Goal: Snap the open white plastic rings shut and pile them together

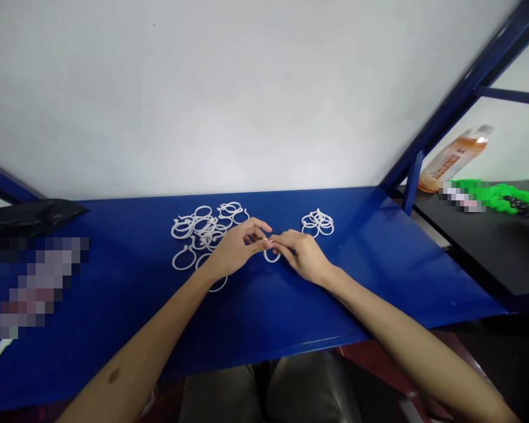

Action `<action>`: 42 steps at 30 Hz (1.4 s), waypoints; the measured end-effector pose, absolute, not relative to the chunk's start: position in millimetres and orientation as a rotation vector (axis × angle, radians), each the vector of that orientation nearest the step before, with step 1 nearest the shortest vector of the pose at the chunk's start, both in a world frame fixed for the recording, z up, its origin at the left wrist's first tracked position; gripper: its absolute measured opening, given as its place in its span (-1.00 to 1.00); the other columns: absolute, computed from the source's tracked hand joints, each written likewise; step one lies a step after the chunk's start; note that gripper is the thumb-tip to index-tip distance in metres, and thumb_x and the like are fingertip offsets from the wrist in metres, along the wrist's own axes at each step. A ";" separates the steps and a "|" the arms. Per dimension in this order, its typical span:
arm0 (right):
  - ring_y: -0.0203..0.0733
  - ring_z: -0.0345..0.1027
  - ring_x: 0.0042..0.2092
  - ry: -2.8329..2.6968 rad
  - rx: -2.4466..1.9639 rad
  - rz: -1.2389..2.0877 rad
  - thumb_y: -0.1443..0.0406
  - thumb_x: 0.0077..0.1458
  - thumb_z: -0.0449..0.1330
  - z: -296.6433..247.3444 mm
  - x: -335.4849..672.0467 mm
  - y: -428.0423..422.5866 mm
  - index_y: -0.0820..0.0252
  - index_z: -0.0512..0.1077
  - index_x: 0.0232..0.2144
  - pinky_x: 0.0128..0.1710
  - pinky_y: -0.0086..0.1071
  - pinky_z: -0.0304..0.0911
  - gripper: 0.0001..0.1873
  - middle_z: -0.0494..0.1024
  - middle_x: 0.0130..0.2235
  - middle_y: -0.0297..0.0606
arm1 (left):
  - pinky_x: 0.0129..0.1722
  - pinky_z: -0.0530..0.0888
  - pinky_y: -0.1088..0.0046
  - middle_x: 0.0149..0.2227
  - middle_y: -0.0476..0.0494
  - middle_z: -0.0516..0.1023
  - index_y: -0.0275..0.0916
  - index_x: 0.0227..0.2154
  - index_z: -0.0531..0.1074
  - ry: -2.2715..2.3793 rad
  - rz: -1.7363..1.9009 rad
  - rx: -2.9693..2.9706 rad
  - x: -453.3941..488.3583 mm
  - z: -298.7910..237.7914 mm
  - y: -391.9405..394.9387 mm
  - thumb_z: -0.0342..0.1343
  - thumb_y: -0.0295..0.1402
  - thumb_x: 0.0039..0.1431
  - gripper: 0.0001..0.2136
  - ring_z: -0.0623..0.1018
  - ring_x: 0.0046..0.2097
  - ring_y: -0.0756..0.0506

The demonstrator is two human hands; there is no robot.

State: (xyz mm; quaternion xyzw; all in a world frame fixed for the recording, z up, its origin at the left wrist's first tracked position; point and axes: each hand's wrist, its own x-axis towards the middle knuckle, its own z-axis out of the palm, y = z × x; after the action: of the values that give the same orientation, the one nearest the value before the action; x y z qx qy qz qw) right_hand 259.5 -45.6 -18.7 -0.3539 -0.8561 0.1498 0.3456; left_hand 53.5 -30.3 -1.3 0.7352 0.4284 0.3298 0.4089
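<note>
Between my two hands, just above the blue table, is a white plastic ring [272, 259] with its top part pinched in the fingertips. My left hand [240, 247] grips it from the left, thumb and fingers bent inward. From the right, my right hand [303, 252] holds the same ring with its fingers pressed together. The fingers hide the ring's upper end. Left of my left hand lies a loose pile of white open rings [207, 226] with small knobbed ends. A smaller cluster of white rings [318, 222] sits beyond my right hand.
The blue table [127, 282] meets a pale wall [247, 106] at the back. A dark bag [35, 214] lies at the left. At the right are a blue frame post [412, 182], a black table [476, 241], an orange-filled bottle [456, 158] and a bright green fuzzy item [506, 197].
</note>
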 end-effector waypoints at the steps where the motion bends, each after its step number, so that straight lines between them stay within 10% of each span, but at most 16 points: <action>1: -0.19 0.37 -0.30 -2.244 -0.886 0.359 0.28 0.38 0.00 -19.4 259.6 -46.0 0.18 0.52 -0.07 -0.26 -0.32 0.32 -0.70 0.58 -0.32 -0.20 | -0.25 0.41 0.37 -0.36 -0.01 0.58 -0.16 -0.24 0.46 1.066 0.829 1.866 53.3 -1.4 -30.2 0.20 -0.18 0.16 -0.81 0.53 -0.32 -0.04; 15: -0.16 0.29 -0.32 -2.442 -0.780 0.143 0.29 0.41 -0.10 -16.7 263.2 -46.4 0.25 0.50 -0.05 -0.28 -0.27 0.30 -0.62 0.50 -0.36 -0.16 | -0.16 0.41 0.32 -0.41 0.02 0.57 -0.16 -0.49 0.49 1.110 0.884 1.963 54.0 -8.1 -30.4 0.20 -0.29 0.13 -0.88 0.51 -0.29 -0.06; 24: -0.10 0.39 -0.27 -1.956 -1.466 -0.038 0.31 0.33 0.01 -12.0 302.9 -14.2 0.24 0.53 -0.07 -0.23 -0.25 0.33 -0.68 0.50 -0.21 -0.09 | 0.13 0.25 -0.02 0.12 -0.32 0.47 -0.22 0.08 0.44 1.747 0.840 2.503 30.6 -24.3 -8.2 0.06 -0.22 0.29 -0.64 0.32 0.15 -0.38; 42: 0.08 0.28 -0.10 -1.751 -1.791 -0.237 0.22 0.22 0.15 -10.4 334.0 -2.0 0.23 0.55 -0.24 -0.08 -0.10 0.26 -0.77 0.50 -0.20 -0.03 | -0.06 0.23 0.12 -0.15 -0.16 0.53 -0.08 -0.20 0.57 1.694 0.618 2.785 24.8 -29.0 -7.9 0.13 -0.35 0.27 -0.87 0.35 -0.06 -0.27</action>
State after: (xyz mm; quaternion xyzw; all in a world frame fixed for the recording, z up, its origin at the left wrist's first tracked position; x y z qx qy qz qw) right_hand 334.0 -2.0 -10.4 -0.6773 -0.6623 -0.0898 0.3076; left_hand 24.8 -7.9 -29.0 0.8361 0.5087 0.1856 -0.0882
